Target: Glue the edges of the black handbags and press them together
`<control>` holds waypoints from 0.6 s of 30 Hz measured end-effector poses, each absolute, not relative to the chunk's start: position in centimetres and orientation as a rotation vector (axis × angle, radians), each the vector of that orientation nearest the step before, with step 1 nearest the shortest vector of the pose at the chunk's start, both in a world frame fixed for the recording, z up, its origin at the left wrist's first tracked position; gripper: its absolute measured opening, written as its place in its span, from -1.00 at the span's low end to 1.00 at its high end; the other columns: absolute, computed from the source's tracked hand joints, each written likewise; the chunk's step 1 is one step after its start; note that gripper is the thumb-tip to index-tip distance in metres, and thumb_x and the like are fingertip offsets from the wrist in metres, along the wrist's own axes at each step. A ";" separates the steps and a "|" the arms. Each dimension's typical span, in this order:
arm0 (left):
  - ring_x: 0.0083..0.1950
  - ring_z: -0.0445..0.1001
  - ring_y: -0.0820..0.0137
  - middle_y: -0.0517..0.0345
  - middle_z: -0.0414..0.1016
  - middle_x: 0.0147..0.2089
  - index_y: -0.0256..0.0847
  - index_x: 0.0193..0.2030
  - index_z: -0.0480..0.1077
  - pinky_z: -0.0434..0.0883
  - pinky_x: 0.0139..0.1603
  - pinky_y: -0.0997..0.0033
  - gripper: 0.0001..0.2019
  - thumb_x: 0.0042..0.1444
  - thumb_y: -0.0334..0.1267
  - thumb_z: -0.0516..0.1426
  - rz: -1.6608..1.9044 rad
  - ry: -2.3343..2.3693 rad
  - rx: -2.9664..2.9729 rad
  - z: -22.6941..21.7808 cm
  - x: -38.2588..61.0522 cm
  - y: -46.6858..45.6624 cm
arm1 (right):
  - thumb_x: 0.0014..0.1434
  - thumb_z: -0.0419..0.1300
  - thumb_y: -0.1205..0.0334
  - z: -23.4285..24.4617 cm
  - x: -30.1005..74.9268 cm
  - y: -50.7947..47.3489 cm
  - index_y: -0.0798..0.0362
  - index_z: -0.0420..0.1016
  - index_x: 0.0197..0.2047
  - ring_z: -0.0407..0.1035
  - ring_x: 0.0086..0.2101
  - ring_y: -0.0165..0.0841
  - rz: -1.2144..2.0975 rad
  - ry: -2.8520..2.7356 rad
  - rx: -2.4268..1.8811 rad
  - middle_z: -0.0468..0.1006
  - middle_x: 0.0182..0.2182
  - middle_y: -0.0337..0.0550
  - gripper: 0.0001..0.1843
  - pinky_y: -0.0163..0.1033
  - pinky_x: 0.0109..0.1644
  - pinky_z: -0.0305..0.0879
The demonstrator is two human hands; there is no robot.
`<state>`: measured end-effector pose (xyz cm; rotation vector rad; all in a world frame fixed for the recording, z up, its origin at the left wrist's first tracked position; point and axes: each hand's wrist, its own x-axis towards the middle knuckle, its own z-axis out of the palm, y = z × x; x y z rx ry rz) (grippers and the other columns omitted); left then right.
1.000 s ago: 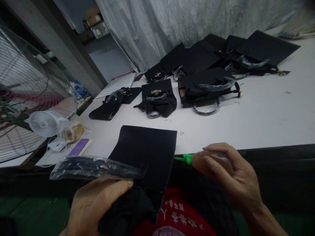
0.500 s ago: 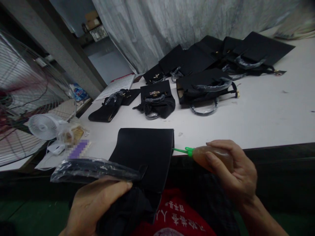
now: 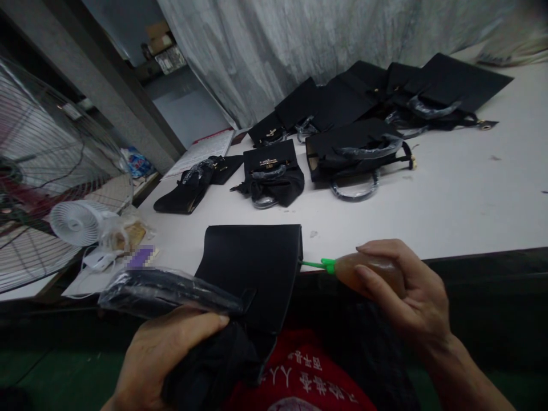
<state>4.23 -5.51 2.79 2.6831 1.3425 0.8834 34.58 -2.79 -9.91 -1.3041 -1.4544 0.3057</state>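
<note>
Gripping smooth black bag [image 3: 252, 257], left hand [image 3: 166, 342]; rounded amber bottle [image 3: 355, 271], right hand [image 3: 415, 297]. Bottle's long axis crosswise, slim green nozzle [image 3: 317, 264] pointing left at bag's edge.

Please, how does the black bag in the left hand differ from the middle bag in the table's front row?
The held bag is in the left hand; the middle bag lies on the table. The held bag's visible panel shows no metal; the middle bag shows a gold clasp. A green nozzle is at the held bag's edge, none near the middle bag. Both are black with plastic-wrapped handles.
</note>
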 end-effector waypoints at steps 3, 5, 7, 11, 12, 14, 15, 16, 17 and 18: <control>-0.36 0.56 0.34 0.12 0.59 -0.37 -0.15 -0.21 0.48 0.55 -0.30 0.43 -0.76 0.04 -0.10 0.13 0.849 1.283 2.662 2.8 4.0 -5.3 | 0.15 0.20 0.18 -9.6 34.6 -2.7 -0.01 0.39 -0.13 0.41 -0.28 -0.25 0.345 -1.515 -1.301 0.47 -0.24 -0.14 -0.80 -0.18 -0.24 0.35; -0.37 0.57 0.34 0.12 0.59 -0.36 -0.15 -0.19 0.48 0.55 -0.30 0.43 -0.74 0.03 -0.09 0.14 0.838 1.275 2.659 2.8 3.7 -5.2 | 0.16 0.18 0.17 -9.6 34.6 -2.7 -0.02 0.40 -0.15 0.42 -0.28 -0.26 0.406 -1.534 -1.292 0.48 -0.24 -0.15 -0.82 -0.20 -0.26 0.35; -0.37 0.57 0.35 0.13 0.59 -0.35 -0.14 -0.17 0.47 0.54 -0.29 0.42 -0.75 0.03 -0.12 0.15 0.843 1.259 2.667 2.8 3.6 -5.1 | 0.16 0.19 0.16 -9.7 34.7 -2.7 -0.02 0.41 -0.14 0.42 -0.25 -0.25 0.385 -1.477 -1.298 0.48 -0.22 -0.15 -0.81 -0.18 -0.22 0.35; -0.38 0.56 0.36 0.17 0.59 -0.35 -0.11 -0.14 0.45 0.54 -0.31 0.44 -0.76 -0.01 -0.24 0.16 0.849 1.191 2.656 2.7 3.6 -5.0 | 0.15 0.20 0.14 -9.9 35.0 -2.8 -0.01 0.41 -0.14 0.42 -0.27 -0.24 0.393 -1.481 -1.319 0.48 -0.23 -0.14 -0.79 -0.17 -0.23 0.36; -0.38 0.56 0.36 0.17 0.59 -0.34 -0.10 -0.13 0.44 0.54 -0.31 0.44 -0.74 -0.02 -0.26 0.16 0.850 1.182 2.645 2.6 3.7 -5.0 | 0.16 0.19 0.14 -9.8 35.0 -2.9 -0.02 0.41 -0.14 0.42 -0.27 -0.24 0.435 -1.489 -1.315 0.49 -0.22 -0.14 -0.80 -0.17 -0.24 0.36; -0.36 0.57 0.36 0.19 0.59 -0.33 -0.08 -0.10 0.42 0.54 -0.29 0.43 -0.71 -0.03 -0.30 0.16 0.849 1.162 2.629 2.7 3.8 -5.0 | 0.16 0.19 0.14 -9.6 35.2 -3.1 -0.03 0.43 -0.14 0.42 -0.24 -0.23 0.461 -1.436 -1.311 0.49 -0.20 -0.14 -0.80 -0.17 -0.23 0.36; -0.36 0.57 0.36 0.20 0.59 -0.33 -0.07 -0.09 0.42 0.54 -0.29 0.44 -0.70 -0.03 -0.31 0.15 0.847 1.151 2.627 2.7 3.8 -5.0 | 0.16 0.20 0.14 -9.5 35.2 -3.2 -0.03 0.44 -0.14 0.42 -0.23 -0.23 0.437 -1.383 -1.314 0.50 -0.19 -0.14 -0.80 -0.16 -0.21 0.35; -0.36 0.57 0.36 0.20 0.59 -0.33 -0.07 -0.10 0.42 0.53 -0.29 0.44 -0.70 -0.03 -0.32 0.15 0.845 1.145 2.628 2.7 3.8 -5.0 | 0.15 0.22 0.14 -9.4 35.2 -3.3 -0.03 0.44 -0.15 0.41 -0.21 -0.22 0.396 -1.324 -1.320 0.50 -0.19 -0.14 -0.80 -0.16 -0.20 0.35; -0.36 0.57 0.36 0.19 0.59 -0.33 -0.07 -0.10 0.42 0.53 -0.29 0.45 -0.71 -0.03 -0.31 0.16 0.844 1.143 2.630 2.7 3.8 -4.9 | 0.14 0.23 0.14 -9.3 35.1 -3.3 -0.03 0.45 -0.15 0.41 -0.21 -0.21 0.353 -1.272 -1.328 0.50 -0.19 -0.14 -0.81 -0.16 -0.19 0.34; -0.36 0.57 0.36 0.18 0.59 -0.33 -0.08 -0.11 0.43 0.53 -0.30 0.45 -0.71 -0.03 -0.29 0.16 0.843 1.145 2.634 2.7 3.8 -4.9 | 0.14 0.23 0.15 -9.3 35.0 -3.2 -0.03 0.45 -0.16 0.40 -0.21 -0.21 0.321 -1.241 -1.332 0.50 -0.20 -0.14 -0.81 -0.16 -0.20 0.34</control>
